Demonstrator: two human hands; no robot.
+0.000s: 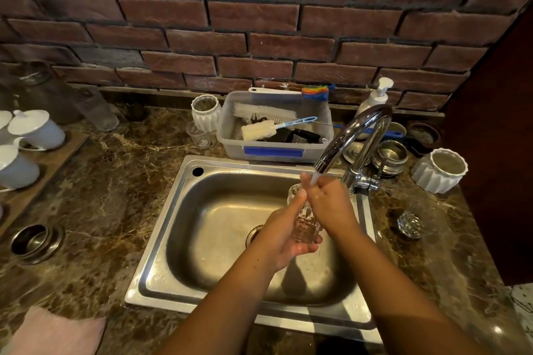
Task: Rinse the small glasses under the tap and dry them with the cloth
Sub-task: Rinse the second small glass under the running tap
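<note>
A small clear cut glass (303, 217) is held over the steel sink (202, 239), under the water stream from the chrome tap (350, 137). My left hand (284, 235) grips it from below and the left, thumb up along its side. My right hand (327, 203) grips its upper part from the right, with the water running over the fingers. A second small cut glass (409, 223) lies on the counter right of the sink. A pink cloth (57, 331) lies at the counter's front left corner.
Behind the sink stands a plastic tub (274, 150) of brushes, with a small clear cup (199, 135) and a white ribbed pot (206, 112) beside it. White lidded cups (37, 128) sit at the left. Steel bowls (389, 157), a soap pump (375, 96) and another ribbed pot (439, 170) stand at the right.
</note>
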